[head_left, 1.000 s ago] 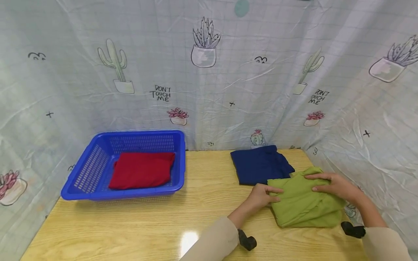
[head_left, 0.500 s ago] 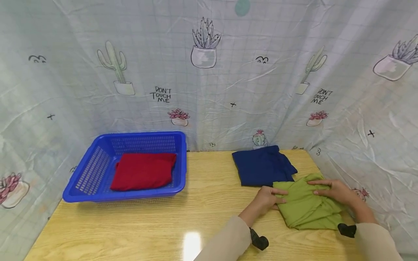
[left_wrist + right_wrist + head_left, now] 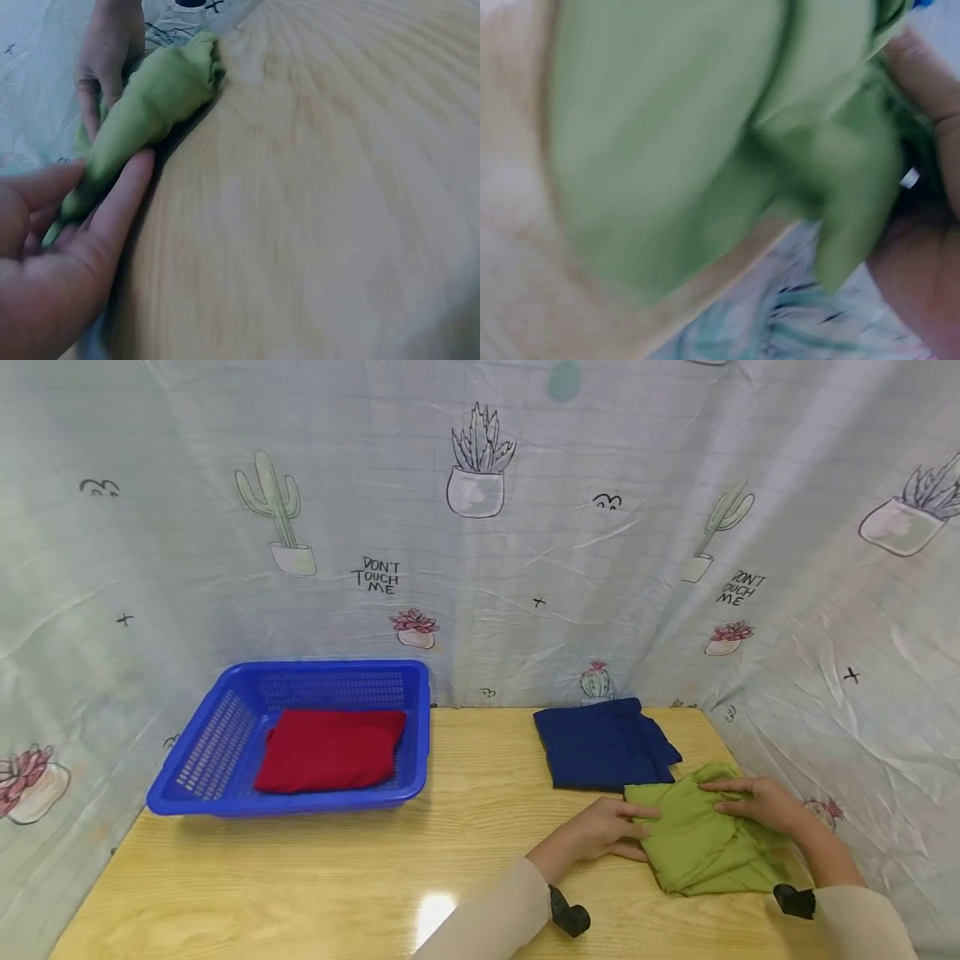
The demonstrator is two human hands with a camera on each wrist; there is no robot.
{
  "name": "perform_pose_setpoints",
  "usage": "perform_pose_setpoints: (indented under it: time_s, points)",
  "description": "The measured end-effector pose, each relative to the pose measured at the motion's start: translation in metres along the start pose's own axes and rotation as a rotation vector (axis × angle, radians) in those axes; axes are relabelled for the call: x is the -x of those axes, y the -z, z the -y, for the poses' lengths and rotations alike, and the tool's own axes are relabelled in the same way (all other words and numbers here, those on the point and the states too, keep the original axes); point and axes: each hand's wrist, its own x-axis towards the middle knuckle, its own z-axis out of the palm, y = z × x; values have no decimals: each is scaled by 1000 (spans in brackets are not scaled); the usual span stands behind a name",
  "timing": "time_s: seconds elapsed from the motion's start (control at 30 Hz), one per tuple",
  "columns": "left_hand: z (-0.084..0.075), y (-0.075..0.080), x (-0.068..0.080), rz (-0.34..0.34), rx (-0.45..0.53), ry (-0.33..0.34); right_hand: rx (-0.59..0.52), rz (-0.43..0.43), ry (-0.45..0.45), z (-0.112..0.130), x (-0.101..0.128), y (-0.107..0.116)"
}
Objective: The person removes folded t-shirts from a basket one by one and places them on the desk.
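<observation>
A folded green cloth (image 3: pixel 697 847) lies near the table's right front corner. My left hand (image 3: pixel 611 831) is at its left edge, thumb on top and fingers along the underside, pinching that edge. In the left wrist view the green cloth (image 3: pixel 157 97) runs between the thumb and fingers of my left hand (image 3: pixel 67 247). My right hand (image 3: pixel 753 800) rests on the cloth's upper right part with fingers laid flat, pointing left. Close up in the right wrist view the green cloth (image 3: pixel 667 135) bunches into folds beside my right hand (image 3: pixel 922 247).
A folded navy cloth (image 3: pixel 603 747) lies just behind the green one. A blue plastic basket (image 3: pixel 300 800) at the table's left holds a folded red cloth (image 3: pixel 326 750). A printed curtain (image 3: pixel 480 568) closes the back and both sides of the wooden table (image 3: pixel 375 877).
Both hands have drawn closer together and the green cloth has bunched narrower between them. My left thumb has come over its edge.
</observation>
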Motion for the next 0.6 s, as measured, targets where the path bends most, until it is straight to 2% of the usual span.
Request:
perform_pose_setpoints:
  time_s: [0.1, 0.17, 0.27, 0.33, 0.4, 0.6]
  points:
    - [-3, 15, 13, 120, -11, 42, 134, -10, 66, 13, 0, 6]
    - [-7, 27, 25, 159, -73, 46, 200, -44, 75, 25, -2, 6]
    - [-13, 41, 46, 193, -189, 33, 300, -143, 58, 43, -5, 6]
    - [-18, 48, 60, 198, -238, 7, 379, -207, 29, 59, -6, 6]
    - [-26, 56, 75, 187, -301, -31, 405, -251, 25, 77, -9, 4]
    - [-49, 84, 115, 88, -502, -160, 302, -272, 105, 130, -22, -12]
